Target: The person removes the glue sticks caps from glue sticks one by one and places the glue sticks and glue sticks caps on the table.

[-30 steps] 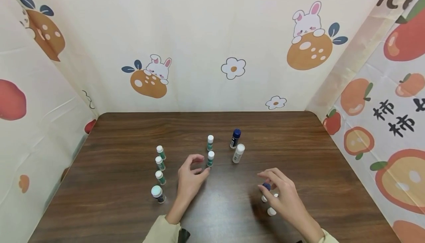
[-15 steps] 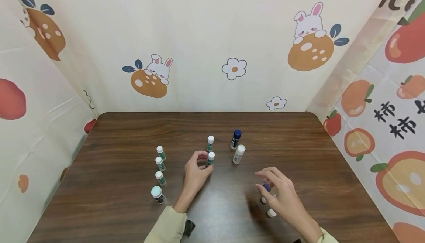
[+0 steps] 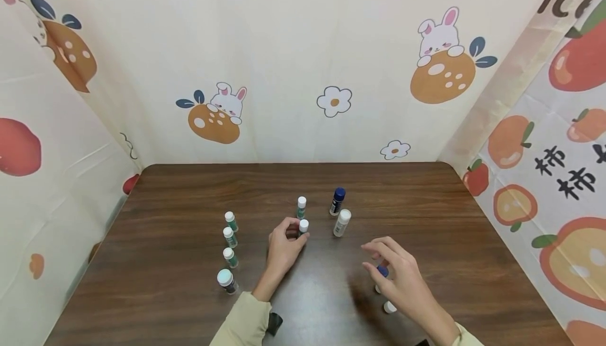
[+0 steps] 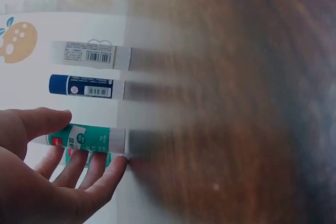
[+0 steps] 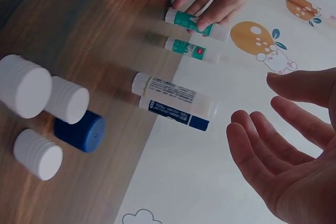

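My left hand [image 3: 283, 251] holds a green glue stick with a white cap [image 3: 304, 225], thumb on one side and fingers curled round the other. In the left wrist view the green glue stick [image 4: 94, 139] lies between thumb and fingers. Just behind it stands another green glue stick [image 3: 301, 207]. My right hand [image 3: 401, 272], fingers loosely bent and holding nothing, hovers over a small group of caps. In the right wrist view these are a blue cap [image 5: 81, 131] and several white ribbed caps [image 5: 38, 153]; my right hand [image 5: 294, 150] is apart from them.
A blue-capped glue stick [image 3: 337, 202] and a white glue stick [image 3: 342, 223] stand right of the left hand. At left, several green glue sticks [image 3: 230, 257] form a row with a wider dark-labelled one [image 3: 228, 281] at the near end. Printed cloth [image 3: 284, 72] surrounds the wooden table [image 3: 180, 204].
My left hand has moved right to the nearer green glue stick and closed its fingers round it. The right hand has stayed nearly in place over the caps.
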`<state>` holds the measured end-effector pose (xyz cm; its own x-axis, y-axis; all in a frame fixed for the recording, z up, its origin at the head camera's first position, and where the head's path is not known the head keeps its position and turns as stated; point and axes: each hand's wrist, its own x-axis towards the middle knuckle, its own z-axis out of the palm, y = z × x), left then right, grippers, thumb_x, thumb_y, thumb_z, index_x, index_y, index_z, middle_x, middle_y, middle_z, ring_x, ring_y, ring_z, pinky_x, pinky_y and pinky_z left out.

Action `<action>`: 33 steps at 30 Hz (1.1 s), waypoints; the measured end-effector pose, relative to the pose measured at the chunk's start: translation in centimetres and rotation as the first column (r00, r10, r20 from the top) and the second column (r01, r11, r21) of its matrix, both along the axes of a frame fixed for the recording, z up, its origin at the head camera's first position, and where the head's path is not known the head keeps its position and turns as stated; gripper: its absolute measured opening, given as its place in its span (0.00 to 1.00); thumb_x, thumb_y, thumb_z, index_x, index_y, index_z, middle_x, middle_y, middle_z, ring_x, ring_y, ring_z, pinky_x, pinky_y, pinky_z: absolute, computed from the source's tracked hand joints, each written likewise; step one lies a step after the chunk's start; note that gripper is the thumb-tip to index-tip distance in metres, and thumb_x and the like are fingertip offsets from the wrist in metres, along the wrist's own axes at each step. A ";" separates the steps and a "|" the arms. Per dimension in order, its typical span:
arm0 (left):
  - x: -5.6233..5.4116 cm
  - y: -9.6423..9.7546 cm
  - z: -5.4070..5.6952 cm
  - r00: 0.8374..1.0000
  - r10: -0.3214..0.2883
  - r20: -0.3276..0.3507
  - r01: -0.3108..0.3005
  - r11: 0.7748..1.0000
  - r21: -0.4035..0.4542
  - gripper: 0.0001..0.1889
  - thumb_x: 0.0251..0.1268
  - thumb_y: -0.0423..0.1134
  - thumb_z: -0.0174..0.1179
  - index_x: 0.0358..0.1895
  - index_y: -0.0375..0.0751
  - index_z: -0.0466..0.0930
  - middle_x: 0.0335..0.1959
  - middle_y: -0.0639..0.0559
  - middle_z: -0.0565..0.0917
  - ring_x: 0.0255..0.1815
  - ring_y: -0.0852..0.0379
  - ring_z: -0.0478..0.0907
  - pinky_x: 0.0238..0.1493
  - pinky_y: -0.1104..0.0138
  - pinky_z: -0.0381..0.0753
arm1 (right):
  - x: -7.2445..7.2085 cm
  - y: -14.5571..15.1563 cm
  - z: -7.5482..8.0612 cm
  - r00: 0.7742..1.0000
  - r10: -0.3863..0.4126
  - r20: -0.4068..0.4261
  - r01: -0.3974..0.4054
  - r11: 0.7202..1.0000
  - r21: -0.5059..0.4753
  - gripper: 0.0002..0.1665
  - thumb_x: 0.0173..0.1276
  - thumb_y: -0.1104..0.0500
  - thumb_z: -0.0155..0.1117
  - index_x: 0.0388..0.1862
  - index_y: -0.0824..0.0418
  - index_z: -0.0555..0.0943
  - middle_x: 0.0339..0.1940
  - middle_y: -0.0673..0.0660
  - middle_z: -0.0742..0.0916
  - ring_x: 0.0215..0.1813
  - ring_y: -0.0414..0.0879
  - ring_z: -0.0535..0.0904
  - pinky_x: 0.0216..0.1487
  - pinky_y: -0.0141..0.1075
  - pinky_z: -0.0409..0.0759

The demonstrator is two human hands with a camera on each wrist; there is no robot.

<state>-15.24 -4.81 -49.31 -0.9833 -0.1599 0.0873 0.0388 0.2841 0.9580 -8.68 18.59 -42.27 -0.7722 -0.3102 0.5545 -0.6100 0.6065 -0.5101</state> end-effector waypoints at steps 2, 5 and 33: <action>0.1 0.0 0.1 1.000 -0.005 -0.002 0.005 1.000 -0.010 0.12 0.49 0.30 0.69 0.38 0.41 0.80 0.37 0.48 0.84 0.39 0.53 0.81 0.39 0.62 0.82 | -0.1 -0.2 0.2 1.000 0.013 -0.017 -0.013 1.000 0.000 0.25 0.45 0.72 0.75 0.44 0.56 0.82 0.41 0.48 0.82 0.35 0.38 0.76 0.29 0.24 0.75; 0.3 0.0 0.2 1.000 -0.017 -0.001 0.017 1.000 -0.008 0.11 0.50 0.32 0.70 0.38 0.43 0.80 0.38 0.50 0.84 0.40 0.53 0.81 0.38 0.63 0.82 | -0.3 -0.5 0.5 0.999 0.031 -0.014 -0.031 1.000 -0.004 0.25 0.46 0.71 0.75 0.44 0.56 0.82 0.41 0.49 0.82 0.35 0.39 0.76 0.30 0.23 0.74; 3.0 -0.2 3.6 0.985 -0.140 -0.100 0.136 0.990 -0.049 0.13 0.49 0.30 0.69 0.38 0.48 0.84 0.36 0.56 0.83 0.41 0.56 0.78 0.37 0.56 0.82 | -2.1 -2.9 1.4 0.995 0.100 -0.023 -0.102 0.993 -0.056 0.23 0.48 0.71 0.73 0.44 0.58 0.81 0.40 0.48 0.81 0.34 0.44 0.77 0.31 0.25 0.75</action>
